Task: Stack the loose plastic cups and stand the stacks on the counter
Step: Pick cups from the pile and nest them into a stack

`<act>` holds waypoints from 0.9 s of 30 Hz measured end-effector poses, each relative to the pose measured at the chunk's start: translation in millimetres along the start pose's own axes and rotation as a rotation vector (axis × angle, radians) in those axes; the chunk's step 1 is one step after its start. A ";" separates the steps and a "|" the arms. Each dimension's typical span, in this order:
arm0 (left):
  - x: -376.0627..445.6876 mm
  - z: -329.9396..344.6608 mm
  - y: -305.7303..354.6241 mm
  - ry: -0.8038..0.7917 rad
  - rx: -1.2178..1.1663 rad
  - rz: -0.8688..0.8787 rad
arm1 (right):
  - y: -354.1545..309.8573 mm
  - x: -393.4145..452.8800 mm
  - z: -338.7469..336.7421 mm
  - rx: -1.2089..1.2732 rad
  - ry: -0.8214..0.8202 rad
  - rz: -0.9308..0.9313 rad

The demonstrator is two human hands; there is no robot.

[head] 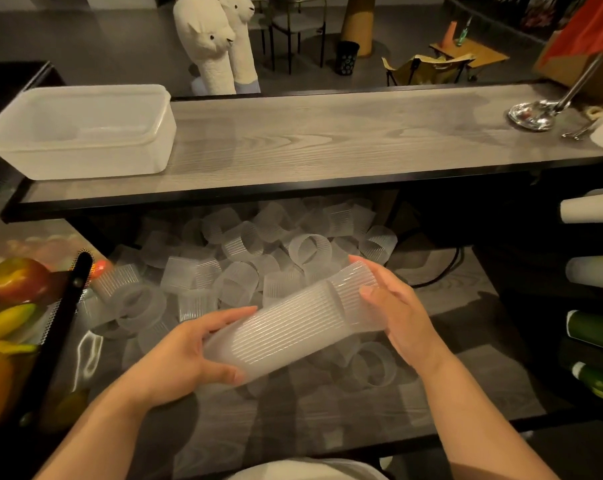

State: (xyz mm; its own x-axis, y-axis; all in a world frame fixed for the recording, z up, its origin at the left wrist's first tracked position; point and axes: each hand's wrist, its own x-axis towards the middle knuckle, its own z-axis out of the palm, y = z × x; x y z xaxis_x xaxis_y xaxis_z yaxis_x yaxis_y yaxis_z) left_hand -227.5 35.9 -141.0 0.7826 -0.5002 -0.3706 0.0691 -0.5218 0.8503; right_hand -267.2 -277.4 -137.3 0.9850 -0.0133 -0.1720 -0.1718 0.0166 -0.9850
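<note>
A long stack of ribbed translucent plastic cups [286,327] lies tilted between my hands above the lower shelf. My left hand [189,355] grips its near, lower end. My right hand [397,306] is closed around the outermost cup [353,292] at the far, upper end, which sits partly nested on the stack. Behind and under the stack, several loose cups [244,261] lie in a heap on the lower shelf, on their sides and at all angles. The grey wood-grain counter [327,140] runs across the view above the heap.
A translucent plastic tub [81,129] stands at the counter's left end. A metal ladle [535,112] and a white roll lie at its right end. A mesh basket of fruit [12,306] is at my left. Rolled tubes [594,268] stick out at the right.
</note>
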 end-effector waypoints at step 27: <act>40.4 8.7 30.6 0.069 -0.077 0.089 | -41.2 43.4 -42.5 -0.211 0.003 -0.008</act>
State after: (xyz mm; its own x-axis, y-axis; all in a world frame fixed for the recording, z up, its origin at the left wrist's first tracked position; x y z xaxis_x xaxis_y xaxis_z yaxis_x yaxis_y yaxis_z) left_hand -199.1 -6.3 -133.2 0.8285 -0.4919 -0.2678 0.0424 -0.4216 0.9058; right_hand -218.1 -321.2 -104.8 0.9864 -0.0155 -0.1638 -0.1637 -0.1937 -0.9673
